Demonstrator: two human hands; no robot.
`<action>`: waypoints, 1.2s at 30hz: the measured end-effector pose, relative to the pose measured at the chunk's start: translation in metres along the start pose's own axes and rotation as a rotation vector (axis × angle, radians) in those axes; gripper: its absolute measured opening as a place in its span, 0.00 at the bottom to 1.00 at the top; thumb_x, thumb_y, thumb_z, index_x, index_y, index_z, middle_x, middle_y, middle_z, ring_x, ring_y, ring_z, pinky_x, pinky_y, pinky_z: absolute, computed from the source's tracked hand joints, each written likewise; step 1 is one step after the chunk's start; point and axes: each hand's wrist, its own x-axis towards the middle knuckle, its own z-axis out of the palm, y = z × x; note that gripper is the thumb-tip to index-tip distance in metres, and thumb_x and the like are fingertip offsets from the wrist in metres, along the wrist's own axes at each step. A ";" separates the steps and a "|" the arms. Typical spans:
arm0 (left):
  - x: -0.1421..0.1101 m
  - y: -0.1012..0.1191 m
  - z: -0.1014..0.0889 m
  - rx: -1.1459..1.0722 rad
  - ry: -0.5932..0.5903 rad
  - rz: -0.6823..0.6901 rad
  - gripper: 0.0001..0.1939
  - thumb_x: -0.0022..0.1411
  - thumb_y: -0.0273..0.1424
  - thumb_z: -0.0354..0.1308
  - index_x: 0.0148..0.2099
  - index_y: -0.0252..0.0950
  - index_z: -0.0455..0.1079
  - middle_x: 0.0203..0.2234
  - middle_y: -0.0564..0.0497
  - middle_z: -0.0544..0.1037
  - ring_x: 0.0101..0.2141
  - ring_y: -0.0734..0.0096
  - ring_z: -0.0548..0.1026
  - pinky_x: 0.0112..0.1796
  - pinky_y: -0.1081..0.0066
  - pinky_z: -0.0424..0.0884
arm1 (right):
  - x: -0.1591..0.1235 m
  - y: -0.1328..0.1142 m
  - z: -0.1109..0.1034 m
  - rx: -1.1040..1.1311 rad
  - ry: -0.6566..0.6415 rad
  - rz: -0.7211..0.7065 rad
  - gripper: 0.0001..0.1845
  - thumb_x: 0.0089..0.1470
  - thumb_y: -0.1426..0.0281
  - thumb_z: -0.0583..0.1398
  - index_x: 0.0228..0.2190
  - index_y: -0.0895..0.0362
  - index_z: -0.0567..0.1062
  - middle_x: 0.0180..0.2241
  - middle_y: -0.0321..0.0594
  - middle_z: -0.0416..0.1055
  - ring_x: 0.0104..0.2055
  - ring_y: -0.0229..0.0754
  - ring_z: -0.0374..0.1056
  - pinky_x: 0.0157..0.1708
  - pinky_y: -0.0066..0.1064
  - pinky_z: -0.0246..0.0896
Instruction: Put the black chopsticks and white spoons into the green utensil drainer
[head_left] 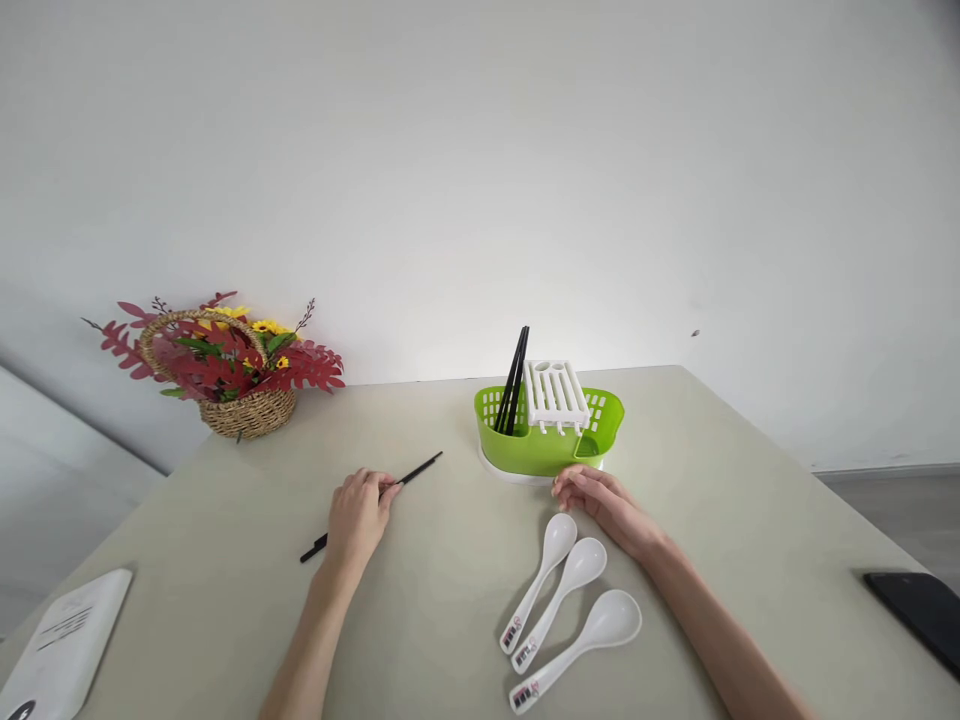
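My left hand (361, 515) is closed around black chopsticks (420, 469) low over the table, their ends showing on both sides of the fingers. At the front of a green plastic cutlery holder (517, 455), my right hand (600, 500) has its fingers curled close to the white base; whether they touch it is unclear. Black chopsticks (514, 385) stand leaning in the holder's left compartment. A white slotted rack (556, 392) with small hooks sits across its middle. Three white spoons (581, 562) lie between my forearms, handles toward me.
A wicker basket (251, 413) of red and yellow artificial flowers stands at the back left against the wall. A white box-like object (67, 640) lies at the left edge, and a black phone (919, 610) at the right edge of the table (435, 620).
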 end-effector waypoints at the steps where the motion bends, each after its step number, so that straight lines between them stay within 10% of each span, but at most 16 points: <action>1: -0.001 -0.001 0.002 0.041 0.023 -0.014 0.14 0.70 0.39 0.52 0.41 0.39 0.77 0.41 0.41 0.81 0.45 0.48 0.77 0.46 0.54 0.70 | 0.000 0.000 0.000 -0.001 0.001 0.001 0.16 0.64 0.54 0.64 0.39 0.54 0.82 0.40 0.43 0.79 0.37 0.44 0.71 0.42 0.37 0.66; 10: -0.003 0.002 0.004 0.045 0.092 -0.063 0.14 0.70 0.39 0.51 0.36 0.40 0.75 0.38 0.41 0.82 0.44 0.47 0.78 0.46 0.54 0.69 | 0.000 0.001 -0.001 0.011 -0.004 -0.007 0.15 0.65 0.56 0.63 0.39 0.53 0.83 0.40 0.42 0.79 0.37 0.44 0.71 0.41 0.36 0.65; 17: -0.001 0.031 -0.019 -0.845 0.114 -0.100 0.16 0.70 0.48 0.56 0.42 0.41 0.69 0.32 0.52 0.77 0.31 0.68 0.75 0.38 0.67 0.71 | -0.001 0.001 -0.001 0.006 -0.010 -0.009 0.15 0.65 0.56 0.63 0.40 0.54 0.83 0.40 0.42 0.78 0.37 0.43 0.71 0.41 0.35 0.65; 24: -0.002 0.055 -0.024 -1.557 0.172 -0.238 0.23 0.67 0.45 0.62 0.30 0.41 0.54 0.23 0.61 0.46 0.20 0.78 0.45 0.20 0.74 0.48 | -0.001 -0.002 0.000 0.005 -0.011 -0.007 0.15 0.65 0.56 0.63 0.39 0.54 0.83 0.40 0.43 0.78 0.37 0.42 0.70 0.41 0.34 0.65; 36: -0.010 0.057 0.011 -1.472 -0.059 -0.473 0.28 0.55 0.58 0.68 0.36 0.37 0.71 0.29 0.56 0.65 0.25 0.78 0.59 0.24 0.77 0.59 | -0.001 -0.004 0.006 0.057 -0.021 0.030 0.13 0.64 0.57 0.65 0.38 0.53 0.83 0.40 0.41 0.78 0.36 0.41 0.71 0.41 0.33 0.65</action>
